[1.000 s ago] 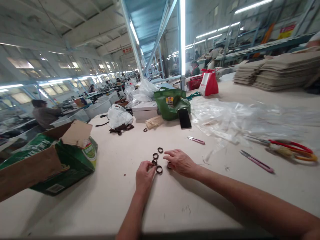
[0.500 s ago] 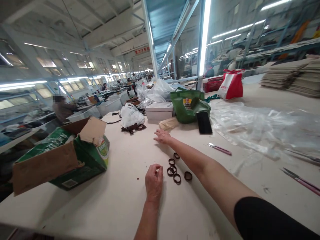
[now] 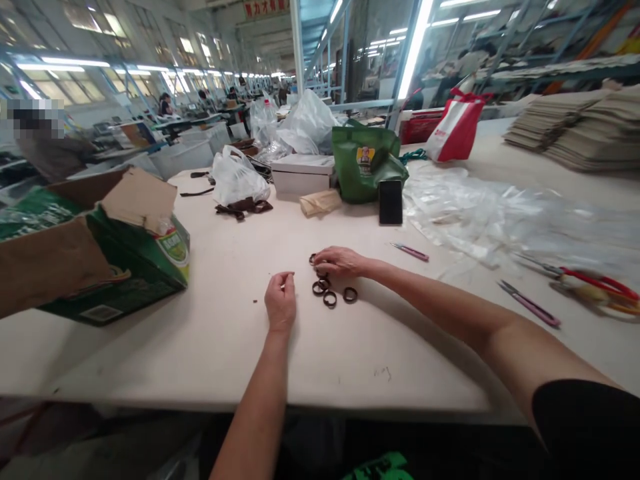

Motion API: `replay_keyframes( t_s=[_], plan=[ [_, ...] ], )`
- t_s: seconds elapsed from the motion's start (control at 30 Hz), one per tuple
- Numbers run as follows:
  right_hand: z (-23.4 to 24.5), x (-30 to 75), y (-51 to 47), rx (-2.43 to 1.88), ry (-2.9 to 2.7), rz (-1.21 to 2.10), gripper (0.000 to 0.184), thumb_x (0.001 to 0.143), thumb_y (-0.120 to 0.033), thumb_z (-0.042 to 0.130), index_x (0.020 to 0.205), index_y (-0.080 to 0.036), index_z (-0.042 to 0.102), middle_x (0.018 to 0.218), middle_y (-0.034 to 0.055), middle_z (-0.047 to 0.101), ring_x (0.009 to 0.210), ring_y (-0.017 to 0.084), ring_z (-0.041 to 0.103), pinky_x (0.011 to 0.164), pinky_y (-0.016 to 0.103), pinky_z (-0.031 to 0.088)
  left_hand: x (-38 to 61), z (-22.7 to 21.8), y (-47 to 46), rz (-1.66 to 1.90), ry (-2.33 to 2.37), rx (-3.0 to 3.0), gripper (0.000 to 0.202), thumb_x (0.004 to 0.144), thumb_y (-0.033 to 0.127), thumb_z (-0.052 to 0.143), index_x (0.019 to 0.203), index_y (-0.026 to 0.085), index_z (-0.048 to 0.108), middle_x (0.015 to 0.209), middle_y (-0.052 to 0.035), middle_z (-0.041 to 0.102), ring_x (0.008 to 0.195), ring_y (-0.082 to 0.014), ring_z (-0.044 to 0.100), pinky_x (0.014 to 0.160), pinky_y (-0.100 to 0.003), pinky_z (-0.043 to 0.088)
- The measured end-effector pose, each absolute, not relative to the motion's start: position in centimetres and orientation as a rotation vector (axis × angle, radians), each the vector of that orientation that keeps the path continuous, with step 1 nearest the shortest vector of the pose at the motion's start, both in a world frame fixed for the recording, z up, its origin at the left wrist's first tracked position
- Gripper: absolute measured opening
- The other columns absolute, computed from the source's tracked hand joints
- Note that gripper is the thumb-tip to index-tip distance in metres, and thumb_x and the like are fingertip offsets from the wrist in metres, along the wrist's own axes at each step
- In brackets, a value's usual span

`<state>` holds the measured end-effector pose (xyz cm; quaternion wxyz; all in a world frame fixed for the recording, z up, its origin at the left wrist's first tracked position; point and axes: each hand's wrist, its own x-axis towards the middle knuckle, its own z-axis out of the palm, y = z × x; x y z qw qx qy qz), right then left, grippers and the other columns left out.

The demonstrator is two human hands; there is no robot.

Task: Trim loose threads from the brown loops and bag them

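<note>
Several small dark brown rings lie in a loose cluster on the pale tabletop. My right hand reaches in from the right over the far side of the cluster, its fingers bent down onto a dark brown ring that shows at the fingertips. The palm hides part of the cluster. Left of the rings, my left hand rests on the table with curled fingers, thumb against forefinger; whatever is between them is too small to make out. A tiny brown scrap lies beside it.
An open green carton stands at the left. Behind are a white plastic bag, a white box, a green bag and a phone. Thread snips, more snips and red-handled scissors lie right, near clear plastic sheets.
My right hand has drawn back from near the tan packet onto the rings, its outstretched fingers now bent. The view has tipped down; my left hand keeps its curled shape.
</note>
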<state>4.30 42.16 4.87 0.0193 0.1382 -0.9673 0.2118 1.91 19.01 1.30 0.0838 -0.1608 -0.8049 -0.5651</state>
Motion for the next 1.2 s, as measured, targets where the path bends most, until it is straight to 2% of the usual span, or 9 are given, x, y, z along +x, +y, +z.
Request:
replay_keyframes(
  t_s=[0.1, 0.17, 0.33, 0.43, 0.6, 0.83, 0.93, 1.07, 1.2],
  plan=[
    [4.3, 9.4, 42.8, 0.423, -2.886, 0.768, 0.037, 0.099, -0.042, 0.044, 0.123, -0.021, 0.063, 0.128, 0.0075, 0.061, 0.111, 0.018, 0.061, 0.100, 0.028, 0.046, 1.7, 1.1, 18.8, -1.737, -2.383, -0.437, 0.021, 0.086, 0.035, 0.054, 0.090, 0.020, 0.068, 0.083, -0.0039, 0.071, 0.079, -0.0189, 0.065, 0.075, -0.031, 0.051],
    [3.7, 11.3, 42.9, 0.331, -2.774, 0.830, 0.043, 0.098, -0.045, 0.044, 0.129, -0.019, 0.058, 0.137, 0.0122, 0.053, 0.117, 0.021, 0.058, 0.102, 0.034, 0.045, 1.4, 1.0, 18.9, -1.775, -2.355, -0.422, 0.021, 0.085, 0.034, 0.054, 0.090, 0.019, 0.067, 0.080, -0.0039, 0.071, 0.074, -0.0177, 0.065, 0.070, -0.030, 0.051],
    [2.8, 11.4, 41.6, 0.299, -2.770, 0.856, 0.078, 0.087, -0.058, 0.059, 0.151, -0.021, 0.033, 0.158, 0.0166, 0.025, 0.142, 0.032, 0.032, 0.114, 0.050, 0.031, 1.8, 2.0, 18.5, -1.841, -2.224, -0.365, 0.018, 0.084, 0.033, 0.055, 0.088, 0.018, 0.065, 0.080, -0.0045, 0.070, 0.076, -0.0168, 0.067, 0.068, -0.028, 0.052],
    [2.8, 10.3, 39.7, 0.307, -2.889, 0.725, 0.088, 0.082, -0.062, 0.065, 0.152, -0.021, 0.032, 0.160, 0.0182, 0.020, 0.143, 0.037, 0.027, 0.115, 0.059, 0.024, 3.8, 3.3, 15.8, -1.844, -2.153, -0.279, 0.019, 0.087, 0.034, 0.054, 0.092, 0.019, 0.064, 0.087, -0.0047, 0.071, 0.083, -0.0165, 0.068, 0.073, -0.028, 0.054],
    [2.8, 9.5, 37.4, 0.329, -3.017, 0.421, 0.077, 0.082, -0.059, 0.067, 0.146, -0.023, 0.043, 0.156, 0.0163, 0.029, 0.140, 0.041, 0.029, 0.112, 0.065, 0.021, 8.6, 4.5, 5.4, -1.738, -1.970, -0.198, 0.018, 0.089, 0.034, 0.056, 0.093, 0.018, 0.063, 0.089, -0.0034, 0.072, 0.077, -0.0134, 0.069, 0.071, -0.027, 0.055],
    [2.7, 9.8, 35.5, 0.319, -2.886, 0.351, 0.035, 0.091, -0.042, 0.053, 0.117, -0.021, 0.061, 0.136, 0.0135, 0.050, 0.124, 0.032, 0.046, 0.104, 0.048, 0.038, 15.4, -0.4, -9.6, -1.509, -2.105, 0.367, 0.023, 0.086, 0.037, 0.055, 0.094, 0.017, 0.061, 0.087, -0.0038, 0.070, 0.074, -0.0138, 0.069, 0.066, -0.025, 0.053],
    [2.9, 10.0, 34.4, 0.224, -2.866, 0.278, 0.030, 0.093, -0.037, 0.047, 0.112, -0.019, 0.063, 0.127, 0.0149, 0.054, 0.116, 0.033, 0.050, 0.098, 0.048, 0.039, 17.5, -3.5, -10.4, -1.415, -2.456, 0.414, 0.023, 0.086, 0.039, 0.053, 0.090, 0.019, 0.063, 0.085, -0.0046, 0.070, 0.078, -0.0184, 0.068, 0.071, -0.030, 0.055],
    [3.3, 10.3, 33.5, 0.081, -2.863, 0.258, 0.029, 0.090, -0.039, 0.052, 0.102, -0.018, 0.069, 0.116, 0.0164, 0.061, 0.104, 0.032, 0.053, 0.090, 0.045, 0.041, 18.3, -5.5, -6.6, -1.378, -2.781, 0.332, 0.017, 0.080, 0.035, 0.070, 0.075, 0.019, 0.066, 0.078, -0.0046, 0.069, 0.077, -0.0204, 0.066, 0.080, -0.038, 0.055],
    [2.0, 9.6, 34.7, -0.174, -2.803, 0.265, 0.034, 0.079, -0.053, 0.057, 0.091, -0.025, 0.073, 0.106, 0.0175, 0.065, 0.098, 0.033, 0.054, 0.071, 0.046, 0.038, 17.4, -6.7, -4.3, -1.326, -2.954, 0.425, 0.029, 0.093, 0.038, 0.060, 0.113, 0.016, 0.063, 0.114, -0.0089, 0.065, 0.095, -0.0203, 0.065, 0.083, -0.041, 0.056]
  ],
)
